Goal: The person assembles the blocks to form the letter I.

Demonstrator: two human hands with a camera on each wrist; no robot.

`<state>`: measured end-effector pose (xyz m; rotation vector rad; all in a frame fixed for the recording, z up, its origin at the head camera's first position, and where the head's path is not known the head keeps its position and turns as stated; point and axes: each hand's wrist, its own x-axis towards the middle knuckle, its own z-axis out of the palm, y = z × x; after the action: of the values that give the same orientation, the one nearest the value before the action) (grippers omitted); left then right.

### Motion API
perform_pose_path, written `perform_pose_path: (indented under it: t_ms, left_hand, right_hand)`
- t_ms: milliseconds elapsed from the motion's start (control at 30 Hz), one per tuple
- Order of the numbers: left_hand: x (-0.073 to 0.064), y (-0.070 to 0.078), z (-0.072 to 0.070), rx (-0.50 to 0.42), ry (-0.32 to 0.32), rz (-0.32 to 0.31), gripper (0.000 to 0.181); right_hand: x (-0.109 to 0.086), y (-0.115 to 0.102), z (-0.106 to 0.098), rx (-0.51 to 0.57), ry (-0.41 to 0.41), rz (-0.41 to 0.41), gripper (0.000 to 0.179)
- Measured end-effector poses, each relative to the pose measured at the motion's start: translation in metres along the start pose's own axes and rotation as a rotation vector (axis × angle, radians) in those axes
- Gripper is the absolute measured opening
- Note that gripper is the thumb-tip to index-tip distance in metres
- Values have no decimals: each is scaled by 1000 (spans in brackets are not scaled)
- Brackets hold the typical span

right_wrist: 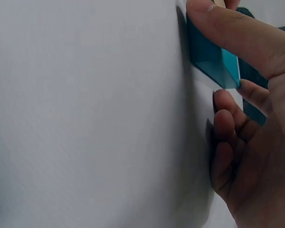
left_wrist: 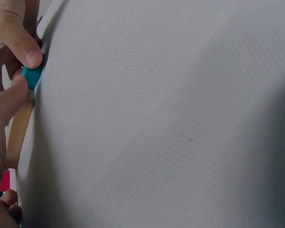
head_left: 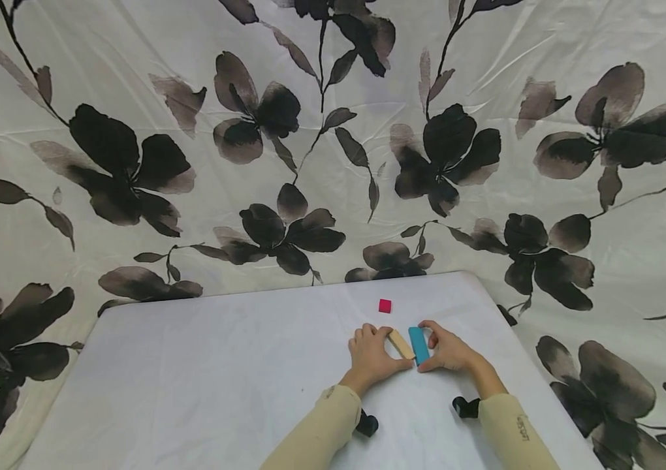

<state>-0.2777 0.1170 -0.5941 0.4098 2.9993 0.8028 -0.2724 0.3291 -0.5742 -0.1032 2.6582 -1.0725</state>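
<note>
On the white table in the head view, my left hand (head_left: 370, 356) holds a plain wooden block (head_left: 401, 344) end to end between thumb and forefinger. Close on its right lies a longer blue block (head_left: 419, 346), pinched the same way by my right hand (head_left: 452, 349). The near ends of the two blocks almost meet, while their far ends spread apart. In the left wrist view the wooden block (left_wrist: 20, 135) stretches along beside my left thumb. The right wrist view shows my thumb over one end of the blue block (right_wrist: 206, 52), with the other fingers curled near the tabletop.
A small red cube (head_left: 385, 305) sits beyond both hands, towards the back edge of the table (head_left: 204, 365). Behind the table hangs a pale cloth (head_left: 356, 183) with dark flowers. Black wrist devices (head_left: 367, 424) show at both sleeves.
</note>
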Motion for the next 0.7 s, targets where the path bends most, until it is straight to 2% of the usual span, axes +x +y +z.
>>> perform_pose_path:
  t_ms: [133, 300, 500, 700]
  left_hand:
    - [0, -5, -3, 17, -18, 24, 83]
    - [1, -8, -5, 17, -47, 46, 81]
    - [4, -7, -3, 30, -56, 78, 100]
    - [3, -12, -3, 49, -46, 93, 83]
  right_hand:
    - [-1, -3, 6, 5, -13, -40, 96]
    - [-2, -4, 7, 56, -26, -42, 101]
    - [-5, -6, -1, 129, -60, -54, 104]
    - [-3, -5, 3, 113, -70, -60, 99]
